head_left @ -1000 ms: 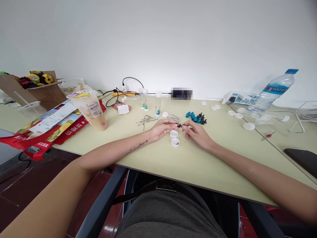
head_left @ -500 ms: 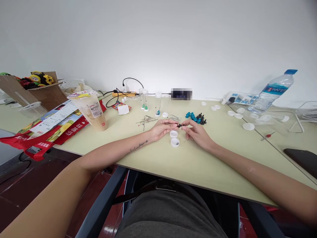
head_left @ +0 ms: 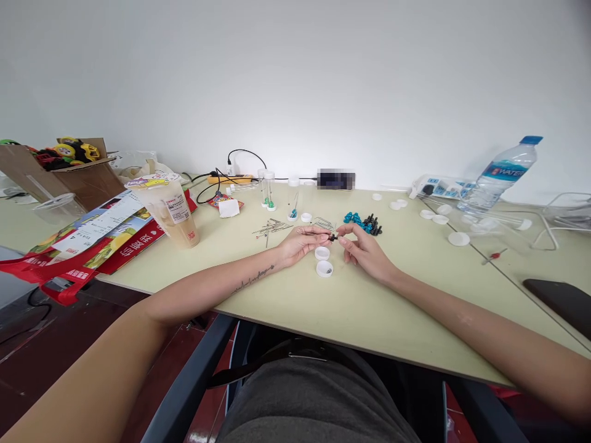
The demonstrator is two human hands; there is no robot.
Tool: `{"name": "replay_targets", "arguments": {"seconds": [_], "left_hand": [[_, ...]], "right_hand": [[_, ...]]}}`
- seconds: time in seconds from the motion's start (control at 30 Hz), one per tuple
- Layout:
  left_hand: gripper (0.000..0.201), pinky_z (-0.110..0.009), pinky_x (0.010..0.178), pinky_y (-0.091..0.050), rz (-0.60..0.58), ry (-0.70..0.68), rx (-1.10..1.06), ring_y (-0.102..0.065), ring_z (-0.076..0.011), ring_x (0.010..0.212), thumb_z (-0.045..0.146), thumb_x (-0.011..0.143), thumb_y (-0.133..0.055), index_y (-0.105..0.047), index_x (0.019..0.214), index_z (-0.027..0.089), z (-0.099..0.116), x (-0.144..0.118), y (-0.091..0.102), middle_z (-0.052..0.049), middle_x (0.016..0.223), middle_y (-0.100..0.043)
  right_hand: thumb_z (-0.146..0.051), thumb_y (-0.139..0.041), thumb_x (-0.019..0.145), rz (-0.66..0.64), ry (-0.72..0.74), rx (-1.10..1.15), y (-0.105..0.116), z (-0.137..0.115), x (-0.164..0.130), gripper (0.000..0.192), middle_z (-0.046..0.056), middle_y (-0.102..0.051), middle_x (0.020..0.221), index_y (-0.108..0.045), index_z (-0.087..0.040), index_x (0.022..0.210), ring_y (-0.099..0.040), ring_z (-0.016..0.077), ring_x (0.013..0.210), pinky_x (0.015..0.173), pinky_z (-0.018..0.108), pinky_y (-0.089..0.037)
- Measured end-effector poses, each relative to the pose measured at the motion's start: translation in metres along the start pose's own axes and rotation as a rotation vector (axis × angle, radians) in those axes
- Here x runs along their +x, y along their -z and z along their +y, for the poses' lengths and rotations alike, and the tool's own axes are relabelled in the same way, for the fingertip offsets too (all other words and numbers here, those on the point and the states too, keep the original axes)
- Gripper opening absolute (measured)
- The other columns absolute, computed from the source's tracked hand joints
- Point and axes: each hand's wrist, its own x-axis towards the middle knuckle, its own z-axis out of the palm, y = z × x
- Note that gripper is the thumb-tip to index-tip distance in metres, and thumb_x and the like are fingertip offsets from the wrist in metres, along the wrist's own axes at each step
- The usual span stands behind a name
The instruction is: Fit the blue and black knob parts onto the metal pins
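A small black part [head_left: 333, 237] is pinched at its left end between the thumb and finger of my left hand [head_left: 300, 242]. My right hand [head_left: 363, 249] has its thumb and forefinger closed at the part's other end. Just below my fingers, two white caps [head_left: 322, 253] lie hollow side up, and the nearer one has small metal bits in it. Behind my right hand is a pile of teal pieces [head_left: 353, 218] beside similar black pieces [head_left: 372, 223]. Thin metal pins [head_left: 272, 227] are scattered left of my left hand.
Clear tubes [head_left: 293, 200] stand at the back. To the left are a drink cup [head_left: 168, 212], a red bag [head_left: 129, 249] and a cardboard box [head_left: 85, 184]. At right lie white caps [head_left: 458, 239], a tilted water bottle [head_left: 501, 175], a power strip [head_left: 443, 185] and a dark phone [head_left: 561, 301].
The view has shifted slightly. Both hands stay together around the black part, and the right fingertips have moved only a little.
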Motion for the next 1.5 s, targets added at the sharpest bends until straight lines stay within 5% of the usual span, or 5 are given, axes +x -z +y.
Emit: {"name": "replay_targets", "arguments": {"seconds": [0.17,0.37,0.57,0.8,1.5], "left_hand": [[0.024,-0.032,0.095,-0.043,0.000,0.005,0.000,-0.065,-0.0128,0.083,0.012,0.065,-0.074,-0.069,0.089,0.011,0.0003,-0.0003,-0.0006,-0.006,0.090,-0.068],[0.023,-0.032,0.096,-0.043,0.010,-0.001,-0.007,-0.065,-0.0136,0.084,0.012,0.065,-0.074,-0.070,0.088,0.010,0.0006,-0.0010,-0.0013,-0.007,0.092,-0.068],[0.024,-0.031,0.096,-0.044,0.014,0.012,0.000,-0.065,-0.0137,0.084,0.011,0.065,-0.074,-0.070,0.089,0.010,0.0006,-0.0003,-0.0010,-0.006,0.087,-0.069],[0.022,-0.031,0.095,-0.044,-0.004,0.010,0.009,-0.065,-0.0118,0.082,0.012,0.065,-0.073,-0.070,0.087,0.010,0.0014,-0.0011,-0.0016,-0.007,0.093,-0.068],[0.020,-0.032,0.095,-0.045,0.044,-0.004,-0.002,-0.065,-0.0129,0.081,0.012,0.066,-0.073,-0.070,0.086,0.011,0.0011,0.0000,-0.0029,-0.005,0.088,-0.068]], "right_hand": [[-0.050,-0.032,0.092,-0.052,-0.001,-0.064,0.0022,0.0024,0.0019,0.037,0.001,-0.055,0.067,-0.052,-0.020,0.085,-0.051,0.0132,0.054,0.051,0.027,-0.041],[-0.049,-0.048,0.086,-0.004,0.005,0.026,0.0004,-0.0007,-0.0003,0.032,0.006,-0.054,0.111,-0.046,-0.024,0.107,-0.054,0.0097,0.056,0.048,0.026,-0.042],[-0.051,-0.036,0.090,-0.048,-0.012,-0.055,0.0014,0.0024,0.0019,0.037,0.001,-0.056,0.067,-0.054,-0.019,0.082,-0.052,0.0129,0.053,0.050,0.027,-0.040],[-0.046,-0.051,0.083,-0.005,0.009,0.005,0.0011,-0.0009,-0.0001,0.030,0.006,-0.053,0.113,-0.049,-0.023,0.102,-0.052,0.0090,0.054,0.053,0.029,-0.046],[-0.045,-0.055,0.082,0.020,0.037,-0.004,0.0006,0.0020,0.0009,0.028,0.005,-0.056,0.099,-0.053,-0.023,0.099,-0.053,0.0121,0.058,0.058,0.031,-0.048]]}}
